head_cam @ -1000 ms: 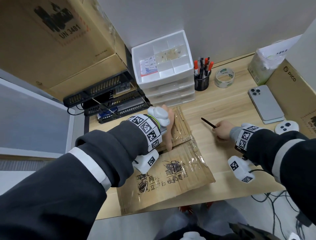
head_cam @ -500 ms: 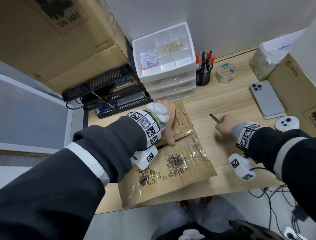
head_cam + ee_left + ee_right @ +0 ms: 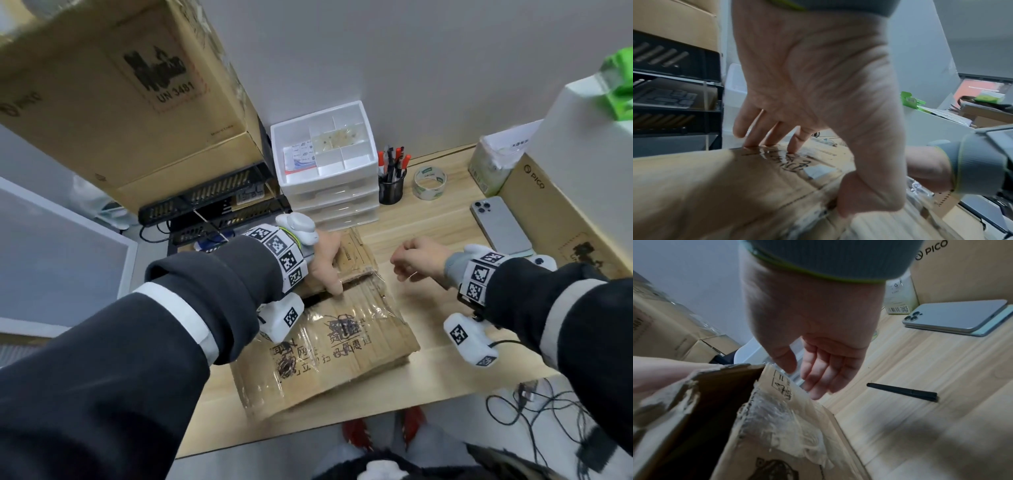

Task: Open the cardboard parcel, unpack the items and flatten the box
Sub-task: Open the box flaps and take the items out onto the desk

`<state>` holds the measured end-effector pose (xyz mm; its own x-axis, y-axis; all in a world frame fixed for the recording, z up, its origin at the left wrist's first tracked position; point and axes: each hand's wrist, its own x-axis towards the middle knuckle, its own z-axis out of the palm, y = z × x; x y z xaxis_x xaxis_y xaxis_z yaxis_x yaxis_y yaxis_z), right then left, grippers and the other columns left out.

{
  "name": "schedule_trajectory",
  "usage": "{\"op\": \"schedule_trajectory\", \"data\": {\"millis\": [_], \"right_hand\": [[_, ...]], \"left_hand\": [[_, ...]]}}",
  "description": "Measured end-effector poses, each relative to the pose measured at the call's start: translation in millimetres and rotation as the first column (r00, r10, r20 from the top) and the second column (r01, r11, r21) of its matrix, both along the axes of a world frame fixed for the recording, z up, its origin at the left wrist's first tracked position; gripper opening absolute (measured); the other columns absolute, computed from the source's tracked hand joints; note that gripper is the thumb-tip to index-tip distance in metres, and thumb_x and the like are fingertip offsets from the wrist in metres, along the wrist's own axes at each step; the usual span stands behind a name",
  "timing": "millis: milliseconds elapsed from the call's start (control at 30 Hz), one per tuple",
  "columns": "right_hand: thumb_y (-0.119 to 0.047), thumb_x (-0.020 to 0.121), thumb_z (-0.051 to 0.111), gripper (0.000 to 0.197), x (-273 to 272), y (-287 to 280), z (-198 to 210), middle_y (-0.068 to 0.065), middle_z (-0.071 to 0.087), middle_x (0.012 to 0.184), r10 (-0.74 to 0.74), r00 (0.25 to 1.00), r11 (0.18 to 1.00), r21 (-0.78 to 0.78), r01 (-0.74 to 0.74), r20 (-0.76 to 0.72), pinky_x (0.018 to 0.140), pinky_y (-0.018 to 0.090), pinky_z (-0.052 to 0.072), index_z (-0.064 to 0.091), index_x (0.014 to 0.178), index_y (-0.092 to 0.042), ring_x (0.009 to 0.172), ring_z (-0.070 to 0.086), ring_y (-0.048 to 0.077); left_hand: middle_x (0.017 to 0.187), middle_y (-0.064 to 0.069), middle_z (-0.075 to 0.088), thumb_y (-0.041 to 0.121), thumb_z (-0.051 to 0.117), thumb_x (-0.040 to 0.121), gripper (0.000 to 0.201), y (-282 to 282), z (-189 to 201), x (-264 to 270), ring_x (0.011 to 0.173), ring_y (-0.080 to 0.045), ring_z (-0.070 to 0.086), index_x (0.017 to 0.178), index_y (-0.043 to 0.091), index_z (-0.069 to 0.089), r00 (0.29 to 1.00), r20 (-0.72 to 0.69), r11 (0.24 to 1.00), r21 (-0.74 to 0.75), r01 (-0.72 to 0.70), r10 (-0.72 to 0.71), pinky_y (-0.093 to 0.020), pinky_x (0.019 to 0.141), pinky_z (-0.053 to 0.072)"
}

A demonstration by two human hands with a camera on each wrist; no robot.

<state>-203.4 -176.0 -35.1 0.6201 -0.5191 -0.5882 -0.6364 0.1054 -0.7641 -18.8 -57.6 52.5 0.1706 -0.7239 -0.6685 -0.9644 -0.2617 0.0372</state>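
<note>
Since half a second ago the right hand (image 3: 416, 260) has let go of the black pen (image 3: 904, 392), which now lies on the wooden surface (image 3: 442, 226) just beside it, and has come in toward the parcel.

That cardboard parcel (image 3: 329, 346) sits at the near edge of the surface, its two top flaps parted along the centre seam, with torn clear tape (image 3: 781, 421) ragged on the cut edges. The left hand (image 3: 323, 262) holds the far flap: fingers spread flat on top, thumb hooked under the seam edge. The right hand's grip is empty, its fingers loosely spread, close to the parcel's right end but not touching it.

To open it cleanly, I would slip the right fingers under the near flap at the seam and lift both flaps apart evenly, keeping the parcel pressed down. Leftover tape may resist; a hard yank could tear the card or tip the contents.

A phone (image 3: 501, 224) lies well to the right.
</note>
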Motion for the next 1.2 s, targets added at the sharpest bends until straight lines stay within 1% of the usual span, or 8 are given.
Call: {"op": "schedule_trajectory", "data": {"millis": [133,267,467,533,667,833,967,1200], "right_hand": [[-0.012,0.091,0.053,0.014,-4.4,8.2,23.3,0.014,0.072,0.078,0.006,0.992,0.997,0.069,-0.014,0.123,0.057,0.028,0.045,0.062,0.094,-0.001,0.063,0.064,0.023],[-0.013,0.091,0.057,0.016,-3.2,22.7,39.0,0.016,0.076,0.087,0.139,0.980,0.986,0.076,-0.150,0.140,0.062,0.027,0.051,0.066,0.098,-0.001,0.070,0.071,0.022],[-0.014,0.078,0.076,0.029,9.2,38.8,33.4,-0.004,0.059,0.070,0.335,0.941,0.917,-0.216,-0.336,-0.042,0.063,0.023,0.047,0.065,0.105,-0.013,0.059,0.054,0.009],[-0.024,0.075,0.080,0.034,11.8,42.1,32.0,-0.006,0.054,0.074,0.395,0.914,0.866,-0.292,-0.405,-0.098,0.065,0.020,0.045,0.066,0.106,-0.017,0.063,0.052,0.007],[-0.039,0.067,0.086,0.048,15.4,45.6,35.7,-0.005,0.058,0.093,0.535,0.810,0.727,-0.358,-0.586,-0.240,0.065,0.018,0.043,0.064,0.107,-0.025,0.077,0.055,0.007],[-0.051,0.048,0.092,0.070,21.5,44.6,49.9,-0.005,0.055,0.106,0.615,0.665,0.590,-0.311,-0.745,-0.424,0.086,0.031,0.052,0.058,0.106,-0.034,0.093,0.059,0.016],[-0.048,0.047,0.093,0.078,26.5,51.9,52.4,-0.004,0.047,0.109,0.605,0.619,0.529,-0.329,-0.782,-0.501,0.088,0.034,0.052,0.056,0.114,-0.036,0.094,0.058,0.017],[-0.059,0.053,0.085,0.064,34.8,68.1,57.0,-0.001,0.042,0.109,0.562,0.557,0.366,-0.419,-0.831,-0.612,0.081,0.031,0.042,0.062,0.107,-0.033,0.106,0.042,0.019]], "left_hand": [[0.095,0.000,0.059,0.053,0.077,0.074,0.064,3.7,2.6,4.8,0.081,-0.018,0.058,0.117,0.015,0.048,1.000,0.001,1.000,-0.014,-0.024,0.024,-0.034,0.070,0.050],[0.115,-0.004,0.060,0.051,0.073,0.078,0.069,9.9,6.9,11.7,0.099,-0.024,0.060,0.131,0.016,0.048,0.997,-0.032,0.996,-0.045,-0.071,0.070,-0.039,0.087,0.054],[0.107,-0.005,0.065,0.058,0.054,0.076,0.058,19.9,20.7,16.9,0.094,-0.025,0.061,0.117,0.017,0.061,0.993,-0.029,0.987,-0.109,-0.117,0.114,-0.035,0.084,0.053],[0.104,-0.005,0.065,0.058,0.046,0.083,0.054,24.9,27.0,23.2,0.093,-0.026,0.061,0.112,0.016,0.063,0.990,-0.010,0.974,-0.175,-0.142,0.143,-0.033,0.079,0.050],[0.077,-0.005,0.058,0.043,0.045,0.096,0.035,38.8,28.7,43.3,0.069,-0.024,0.053,0.080,0.013,0.053,0.968,0.064,0.913,-0.352,-0.205,0.242,-0.031,0.057,0.034],[0.067,-0.002,0.053,0.037,0.054,0.096,0.035,51.3,29.6,53.9,0.060,-0.021,0.049,0.073,0.011,0.053,0.951,0.103,0.888,-0.399,-0.230,0.293,-0.030,0.053,0.033],[0.077,-0.008,0.062,0.034,0.053,0.101,0.034,52.7,28.5,57.0,0.068,-0.024,0.054,0.079,0.008,0.057,0.947,0.065,0.876,-0.405,-0.264,0.315,-0.035,0.064,0.042],[0.083,-0.007,0.059,0.034,0.054,0.101,0.030,56.4,19.4,65.2,0.075,-0.025,0.054,0.083,0.010,0.052,0.893,0.051,0.798,-0.473,-0.373,0.448,-0.033,0.066,0.037]]}}
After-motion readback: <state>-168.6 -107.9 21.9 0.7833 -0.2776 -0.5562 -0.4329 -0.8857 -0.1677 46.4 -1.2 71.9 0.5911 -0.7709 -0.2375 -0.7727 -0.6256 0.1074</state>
